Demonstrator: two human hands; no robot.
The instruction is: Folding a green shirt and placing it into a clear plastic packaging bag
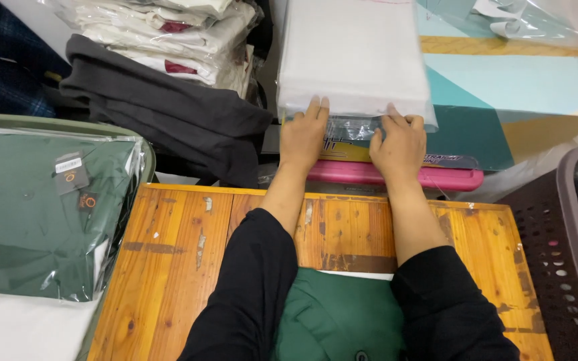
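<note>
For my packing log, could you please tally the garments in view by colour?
White bagged garment under both hands: 1
Green bagged garment at left: 1
Green unbagged garment at the near edge: 1
Dark grey loose garment: 1
Cream bagged stack: count unclear
Total countable: 4

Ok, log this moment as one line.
left hand flat on bagged white garment | right hand flat on same | pink sealer beneath | wooden table

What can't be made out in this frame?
Head view only:
- Left hand fingers' hold on the white bagged garment: pressed flat, grip unclear.
- Right hand: same.
- Pink sealer: middle hidden by both hands.
- Green garment: cut off by bottom edge, covered by sleeves.
- Brown basket: contents cropped at right edge.
</note>
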